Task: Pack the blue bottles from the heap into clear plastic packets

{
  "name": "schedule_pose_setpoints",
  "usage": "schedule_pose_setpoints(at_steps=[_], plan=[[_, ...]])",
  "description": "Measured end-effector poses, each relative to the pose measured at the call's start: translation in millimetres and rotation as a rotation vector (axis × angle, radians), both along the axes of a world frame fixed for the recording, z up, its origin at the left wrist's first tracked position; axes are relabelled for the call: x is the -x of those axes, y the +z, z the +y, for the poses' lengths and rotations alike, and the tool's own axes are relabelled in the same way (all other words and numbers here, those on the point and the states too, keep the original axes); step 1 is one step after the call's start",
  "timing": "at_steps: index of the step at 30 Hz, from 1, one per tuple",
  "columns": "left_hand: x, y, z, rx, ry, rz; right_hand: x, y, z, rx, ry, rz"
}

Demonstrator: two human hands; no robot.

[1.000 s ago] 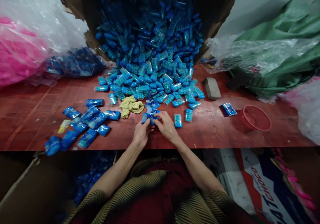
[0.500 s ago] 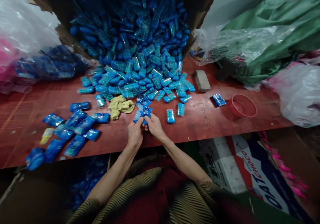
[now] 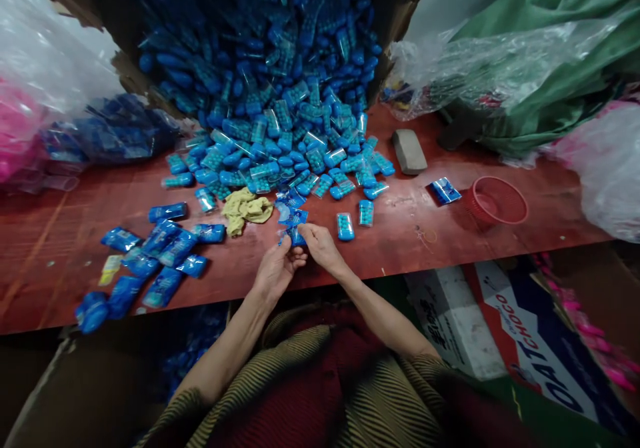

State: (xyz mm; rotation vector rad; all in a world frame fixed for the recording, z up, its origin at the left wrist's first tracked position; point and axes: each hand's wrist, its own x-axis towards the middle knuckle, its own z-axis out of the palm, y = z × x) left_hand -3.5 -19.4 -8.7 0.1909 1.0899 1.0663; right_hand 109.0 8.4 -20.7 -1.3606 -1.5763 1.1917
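Observation:
A small blue printed plastic wrapper (image 3: pixel 296 235) is between my hands near the front of the red table. My right hand (image 3: pixel 321 247) pinches its right side between thumb and fingers. On its left edge rests the thumb of my left hand (image 3: pixel 278 265), whose fingers curl beneath; part of that grip is hidden. More flat blue wrappers (image 3: pixel 290 199) lie just beyond. Right of my hands stand two clear bottles with blue caps and blue-green pellets, one nearer bottle (image 3: pixel 345 226) and one farther bottle (image 3: pixel 366 213). A crumpled yellow cloth (image 3: pixel 246 211) lies to the left.
A large pile of blue-capped bottles (image 3: pixel 280 141) spills from a torn carton (image 3: pixel 407 15). Several wrapped blue packs (image 3: pixel 163 238) lie at left. At right are a grey block (image 3: pixel 409 151), a blue packet stack (image 3: pixel 445 191) and a red basket (image 3: pixel 500 218). Printed cartons (image 3: pixel 530 335) stand below the edge.
The view has shifted slightly, moving the table's things rightward. My left fingers have loosened and spread a little below the wrapper, while both hands stay at it.

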Motion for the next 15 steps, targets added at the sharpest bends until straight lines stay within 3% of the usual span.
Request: schedule_pose_setpoints(at_steps=[3,5,7,9,15], plan=[[6,5.1,-1,0.050,0.006,0.018,-19,13.7,0,-0.137,-0.053,-0.296],[8,7.4,-2,0.072,0.045,0.028,-36,20.2,-1,-0.203,-0.219,-0.590],[7,8.6,-3,0.092,0.065,0.023,-52,21.3,-3,-0.170,-0.300,-0.872],[6,8.5,-4,0.108,0.070,0.005,-63,17.5,-6,-0.106,-0.289,-1.047],[5,4.0,-5,0.187,0.087,-0.055,-58,1.7,-18,-0.074,-0.131,-1.092]])
